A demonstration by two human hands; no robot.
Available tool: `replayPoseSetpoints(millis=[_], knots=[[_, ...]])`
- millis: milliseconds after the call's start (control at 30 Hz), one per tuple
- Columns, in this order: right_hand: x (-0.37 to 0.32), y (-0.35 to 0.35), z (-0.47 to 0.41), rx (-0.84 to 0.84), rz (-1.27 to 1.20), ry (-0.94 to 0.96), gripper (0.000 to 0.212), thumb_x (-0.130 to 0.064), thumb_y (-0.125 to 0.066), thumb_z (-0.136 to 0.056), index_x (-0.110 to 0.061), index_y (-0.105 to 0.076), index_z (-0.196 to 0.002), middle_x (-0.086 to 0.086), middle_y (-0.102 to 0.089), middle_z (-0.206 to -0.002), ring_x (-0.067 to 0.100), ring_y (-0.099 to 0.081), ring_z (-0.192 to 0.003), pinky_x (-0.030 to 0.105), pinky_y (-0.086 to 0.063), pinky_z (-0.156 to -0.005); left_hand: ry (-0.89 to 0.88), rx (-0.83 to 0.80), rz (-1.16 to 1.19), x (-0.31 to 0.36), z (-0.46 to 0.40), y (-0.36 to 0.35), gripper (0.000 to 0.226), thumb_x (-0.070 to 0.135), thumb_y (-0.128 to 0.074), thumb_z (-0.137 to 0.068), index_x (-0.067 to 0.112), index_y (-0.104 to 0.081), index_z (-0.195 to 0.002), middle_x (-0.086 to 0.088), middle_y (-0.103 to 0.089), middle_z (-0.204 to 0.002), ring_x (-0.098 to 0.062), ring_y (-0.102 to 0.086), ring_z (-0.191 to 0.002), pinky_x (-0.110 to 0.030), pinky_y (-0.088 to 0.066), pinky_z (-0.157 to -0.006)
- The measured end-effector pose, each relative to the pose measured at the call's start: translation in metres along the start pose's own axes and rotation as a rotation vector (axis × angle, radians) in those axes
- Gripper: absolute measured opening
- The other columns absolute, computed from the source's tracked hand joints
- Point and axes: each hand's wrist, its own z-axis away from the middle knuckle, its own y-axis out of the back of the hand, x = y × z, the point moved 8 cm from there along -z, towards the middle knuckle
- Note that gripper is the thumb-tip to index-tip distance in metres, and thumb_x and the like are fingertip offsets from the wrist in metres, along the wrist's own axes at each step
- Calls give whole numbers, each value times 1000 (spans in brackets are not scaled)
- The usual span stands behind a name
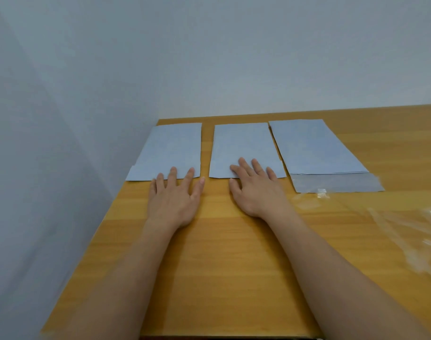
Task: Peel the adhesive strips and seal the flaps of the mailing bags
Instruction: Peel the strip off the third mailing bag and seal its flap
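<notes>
Fingers (171, 174) spread flat, nothing gripped; three bags laid in a row on surface (221, 253).

Left hand (176, 201): fingertips rested on near edge of left bag (171, 148). Right hand (257, 188): fingers splayed on near edge of middle bag (243, 146). Right bag (312, 146): placed just beside, angled, flap (337, 184) seen open toward the person. Clear film (405, 231) lain at right.
</notes>
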Motion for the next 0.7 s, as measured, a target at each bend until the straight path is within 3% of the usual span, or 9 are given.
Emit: replayPoseSetpoints(millis=[133,233,300,433,533,600,700], knots=[[-6,23,13,206,-134,61,54,-41,-29,-100,-29,-17,-151,-4,-7,-162,14,3,-148,40,-1,-121,-26,160,80,3,9,13,65,63,-8,-91,34,-12,-150,-9,-5,-160,-28,0,-147,-44,3,-119],[5,51,30,412,-266,24,50,-27,-38,-100,-17,-29,-148,2,-19,-159,16,-6,-148,35,-9,-121,-91,388,168,11,25,33,58,48,-23,-97,16,-33,-145,-14,-28,-152,-28,-18,-142,-41,-14,-117],[29,72,39,509,-320,-64,47,-19,-40,-98,-12,-37,-144,7,-27,-157,19,-13,-147,34,-15,-119,-181,452,213,22,34,38,51,39,-31,-99,11,-44,-139,-13,-39,-145,-26,-28,-136,-40,-25,-113],[89,102,49,554,-295,-270,40,-11,-40,-95,-5,-51,-133,13,-39,-149,25,-29,-141,37,-27,-114,-286,394,405,61,37,36,40,32,-37,-99,13,-52,-131,-6,-51,-135,-19,-36,-127,-28,-29,-104],[120,100,60,556,-339,-341,41,-3,-39,-92,-3,-56,-129,14,-49,-141,26,-40,-135,35,-34,-107,-219,282,659,100,31,39,34,28,-42,-99,18,-54,-129,3,-55,-128,-12,-48,-114,-20,-39,-93],[134,86,64,503,-369,-410,43,-1,-39,-89,-3,-56,-129,14,-57,-133,28,-47,-127,32,-40,-93,-156,177,809,126,23,38,32,24,-45,-98,19,-56,-127,7,-57,-121,-6,-53,-103,-13,-44,-79],[141,69,60,369,-258,-471,34,-1,-41,-82,-2,-63,-107,15,-65,-108,33,-52,-106,34,-43,-72,-82,-21,976,162,6,30,29,18,-48,-95,17,-59,-122,5,-60,-111,-13,-60,-101,-26,-51,-88]])
